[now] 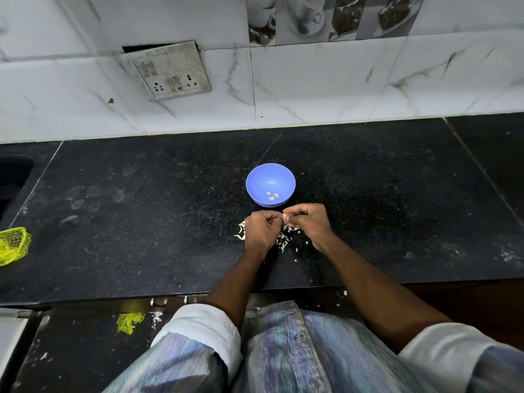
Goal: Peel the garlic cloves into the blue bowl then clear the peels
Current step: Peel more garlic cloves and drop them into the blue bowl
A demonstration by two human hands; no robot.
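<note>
So we're mid-peel: left hand [262,228] and right hand [307,219] pinch one garlic clove [285,217] just before the blue bowl [270,185]. Next, strip it, drop it in; peels [283,239] litter the surface [141,222].

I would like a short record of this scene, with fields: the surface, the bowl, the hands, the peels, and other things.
surface: black counter, tiled wall behind
bowl: blue bowl, a few peeled cloves inside
hands: left hand and right hand close together, pinching a garlic clove just in front of the bowl
peels: white peels lying on the counter under the hands
other: yellow net at the counter's left edge
</note>
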